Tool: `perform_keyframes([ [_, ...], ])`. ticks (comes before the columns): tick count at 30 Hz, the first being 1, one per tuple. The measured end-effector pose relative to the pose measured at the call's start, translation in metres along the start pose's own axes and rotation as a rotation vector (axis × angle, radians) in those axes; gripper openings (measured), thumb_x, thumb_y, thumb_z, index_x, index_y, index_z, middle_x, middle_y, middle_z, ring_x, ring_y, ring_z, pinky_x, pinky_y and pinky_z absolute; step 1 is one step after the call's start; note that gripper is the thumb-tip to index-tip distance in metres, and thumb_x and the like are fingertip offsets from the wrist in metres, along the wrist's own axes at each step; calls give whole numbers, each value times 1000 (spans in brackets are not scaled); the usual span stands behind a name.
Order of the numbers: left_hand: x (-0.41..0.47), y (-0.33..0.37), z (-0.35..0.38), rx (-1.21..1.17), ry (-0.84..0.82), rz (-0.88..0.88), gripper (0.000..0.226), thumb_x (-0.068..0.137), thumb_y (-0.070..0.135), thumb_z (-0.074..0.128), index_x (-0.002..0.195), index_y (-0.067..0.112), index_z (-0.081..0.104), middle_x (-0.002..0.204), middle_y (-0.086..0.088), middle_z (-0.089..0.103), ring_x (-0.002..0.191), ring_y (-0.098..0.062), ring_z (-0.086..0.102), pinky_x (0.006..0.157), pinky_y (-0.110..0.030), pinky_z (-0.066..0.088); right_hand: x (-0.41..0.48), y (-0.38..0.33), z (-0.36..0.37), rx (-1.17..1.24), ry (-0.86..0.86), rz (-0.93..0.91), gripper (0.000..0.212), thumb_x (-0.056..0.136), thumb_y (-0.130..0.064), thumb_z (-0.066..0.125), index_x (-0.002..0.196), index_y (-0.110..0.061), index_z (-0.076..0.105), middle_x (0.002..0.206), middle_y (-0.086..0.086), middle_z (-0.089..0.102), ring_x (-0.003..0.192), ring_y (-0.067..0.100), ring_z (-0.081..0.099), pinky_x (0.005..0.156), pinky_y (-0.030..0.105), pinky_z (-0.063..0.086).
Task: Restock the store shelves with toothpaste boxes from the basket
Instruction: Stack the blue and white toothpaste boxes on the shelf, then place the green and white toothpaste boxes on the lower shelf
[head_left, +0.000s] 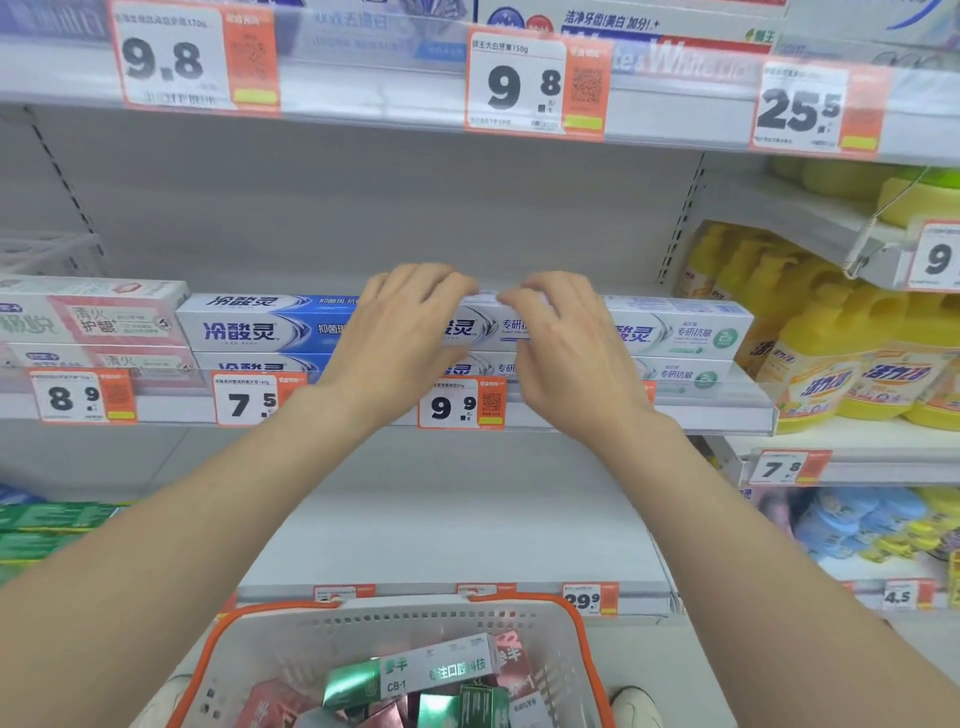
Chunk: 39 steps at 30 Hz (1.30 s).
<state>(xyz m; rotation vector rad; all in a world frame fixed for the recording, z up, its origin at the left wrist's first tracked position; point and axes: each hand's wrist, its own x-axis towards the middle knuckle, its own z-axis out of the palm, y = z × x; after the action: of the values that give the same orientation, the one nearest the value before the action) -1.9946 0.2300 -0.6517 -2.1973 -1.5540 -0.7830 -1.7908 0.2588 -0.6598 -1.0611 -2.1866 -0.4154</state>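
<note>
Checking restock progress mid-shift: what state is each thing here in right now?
left hand, grips the white toothpaste box
right hand, grips the same box
white toothpaste box, lying flat atop its stack on the shelf
basket, holds loose boxes, jumbled
yellow bottles, upright

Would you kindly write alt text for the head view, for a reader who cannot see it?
The left hand and right hand grip a white toothpaste box stacked on the middle shelf, above a 9.9 price tag. Below, an orange-rimmed basket holds more toothpaste boxes; yellow bottles stand at right.
</note>
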Motion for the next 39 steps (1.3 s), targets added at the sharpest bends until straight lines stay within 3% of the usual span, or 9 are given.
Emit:
perform_keyframes([
  [4, -62, 14, 0, -102, 83, 29, 13, 92, 25, 69, 102, 20, 63, 99, 1, 63, 94, -27, 57, 79, -44, 45, -28, -37, -21, 125, -435, -47, 33, 93, -20, 55, 123, -19, 68, 108, 4, 71, 104, 31, 65, 90, 44, 54],
  [10, -169, 37, 23, -152, -850, -110, 20, 98, 39, 59, 116, 32, 63, 108, 6, 68, 100, -22, 65, 81, -37, 53, -99, -89, -31, 2, -1450, -50, 45, 100, -33, 54, 142, -17, 58, 135, 7, 65, 124, 32, 62, 100, 43, 53],
  [12, -200, 49, 29, -118, -1114, -64, 30, 99, 39, 58, 128, 29, 62, 118, 2, 65, 105, -23, 64, 85, -38, 53, -120, -102, -27, -4, -1464, -64, 27, 98, -22, 54, 115, -7, 69, 112, 14, 71, 100, 36, 71, 85, 42, 58],
  [15, -241, 55, 38, -90, -1311, -44, 30, 102, 34, 56, 128, 22, 64, 121, -4, 69, 104, -27, 68, 87, -43, 58, -149, -116, -17, -1, -1396, -59, 24, 96, -5, 50, 74, -13, 46, 77, 6, 51, 64, 23, 52, 58, 32, 44],
  [19, -272, 57, 43, -13, -1485, -1, 38, 106, 25, 51, 143, 20, 57, 137, -5, 61, 115, -28, 65, 94, -43, 58, -191, -128, 5, -152, -1279, -237, 17, 91, 1, 59, 97, -15, 57, 94, 3, 57, 83, 23, 59, 74, 34, 41],
  [23, -282, 53, 42, 20, -1512, -25, 46, 106, 24, 50, 152, 28, 49, 146, -2, 56, 119, -26, 63, 88, -39, 55, -241, -131, 51, -232, -1105, -552, 44, 80, 2, 73, 122, -10, 62, 117, 12, 66, 111, 35, 61, 101, 46, 44],
  [28, -281, 44, 50, 45, -1457, -2, 32, 105, 27, 48, 133, 20, 60, 123, -4, 66, 105, -27, 69, 84, -42, 59, -284, -131, 83, -245, -1288, -648, 94, 93, -13, 74, 164, -32, 16, 171, 20, 6, 150, 52, 20, 119, 59, 29],
  [32, -277, 51, 49, 24, -1450, 4, 28, 107, 23, 46, 132, 21, 58, 119, -6, 65, 89, -24, 63, 53, -32, 38, -282, -137, 97, -295, -1247, -681, 102, 98, -23, 70, 164, -42, -6, 173, 13, -6, 140, 45, 32, 112, 50, 35],
  [39, -288, 38, 41, 30, -1441, -35, 33, 107, 30, 46, 137, 21, 57, 120, -4, 65, 101, -25, 66, 55, -30, 37, -267, -150, 117, -401, -1186, -881, 57, 99, -21, 66, 151, -26, 43, 150, 9, 45, 136, 35, 39, 115, 46, 31],
])
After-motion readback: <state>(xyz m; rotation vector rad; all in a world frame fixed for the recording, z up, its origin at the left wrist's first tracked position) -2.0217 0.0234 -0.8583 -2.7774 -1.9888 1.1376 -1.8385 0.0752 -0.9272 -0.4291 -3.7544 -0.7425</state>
